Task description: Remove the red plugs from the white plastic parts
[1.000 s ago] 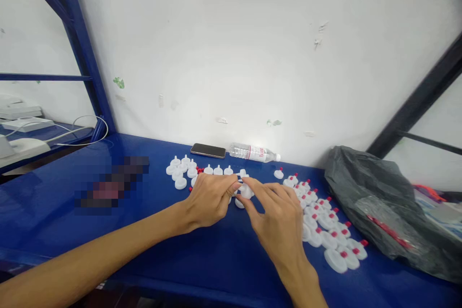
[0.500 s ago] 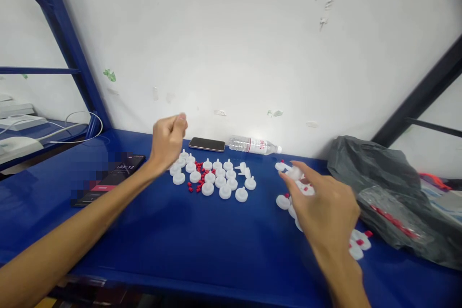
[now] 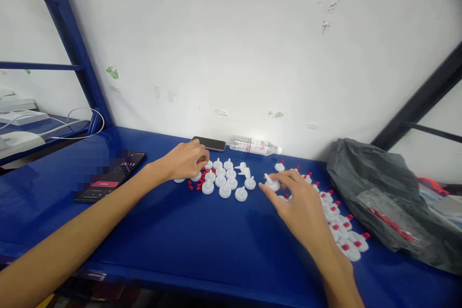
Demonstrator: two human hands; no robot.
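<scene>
Blue tabletop (image 3: 216, 240) against a scuffed white wall (image 3: 216, 57). Just changed: L hand (image 3: 184, 160) was a raised fist, now it's down at the red bits (image 3: 198, 186), fingers curled under. Grip mostly closed, but can't tell if it has hold of one. R hand (image 3: 303, 204) has come in a bit from the R group, thumb & fingers partly open around a white cap (image 3: 275, 186), lightly pinched, tilted, spout bare. So that cap is just off the tabletop, btwn the plain caps (image 3: 225, 191) & the red-tipped caps (image 3: 349, 250), w/ no red bit on it. Plain caps mostly sit spout up; a couple lie tipped near their R edge.

Writing: phone (image 3: 127, 167) on the L reads "33:13", w/ a red bar below; part of it's pixelated, rest too small to read. Clear bottle (image 3: 238, 144) lies on its side by the wall, red lettering on the label, brand n/a at this res. 2nd phone (image 3: 213, 144) next to it, screen dark. Dark bag (image 3: 361, 163) far R, clear packet (image 3: 399, 226) w/ red inside, no legible print.
</scene>
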